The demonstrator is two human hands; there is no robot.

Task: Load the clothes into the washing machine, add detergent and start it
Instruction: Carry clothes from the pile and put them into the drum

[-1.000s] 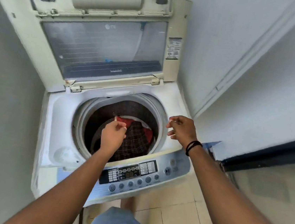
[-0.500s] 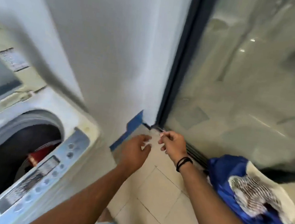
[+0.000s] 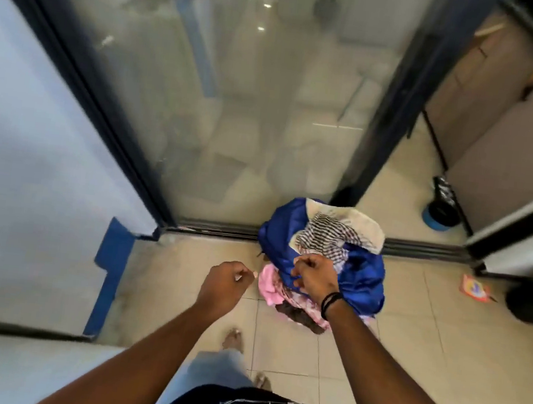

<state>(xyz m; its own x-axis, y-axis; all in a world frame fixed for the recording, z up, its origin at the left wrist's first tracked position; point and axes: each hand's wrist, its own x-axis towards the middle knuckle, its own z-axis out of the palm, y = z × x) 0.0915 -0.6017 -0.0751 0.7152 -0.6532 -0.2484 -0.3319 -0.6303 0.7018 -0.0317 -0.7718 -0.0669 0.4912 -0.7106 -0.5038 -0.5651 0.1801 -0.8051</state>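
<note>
Blue, glossy fabric dominates the pile of clothes (image 3: 328,258), which sits on the tiled floor (image 3: 411,318) against the track of a glass sliding door (image 3: 237,98). The right hand (image 3: 314,277) is over the pile's near edge, fingers curled loosely; whether it has pinched any cloth I cannot tell. The left hand (image 3: 226,283) hangs to the left of the pile, loosely curled and empty, so the right is clearly nearer. Beyond the right hand lie a striped black-and-white cloth (image 3: 324,238) and a cream towel; a soft pink garment (image 3: 269,283) spills out between the two hands. The heap is rounded, crumpled, with no clear long axis.
</note>
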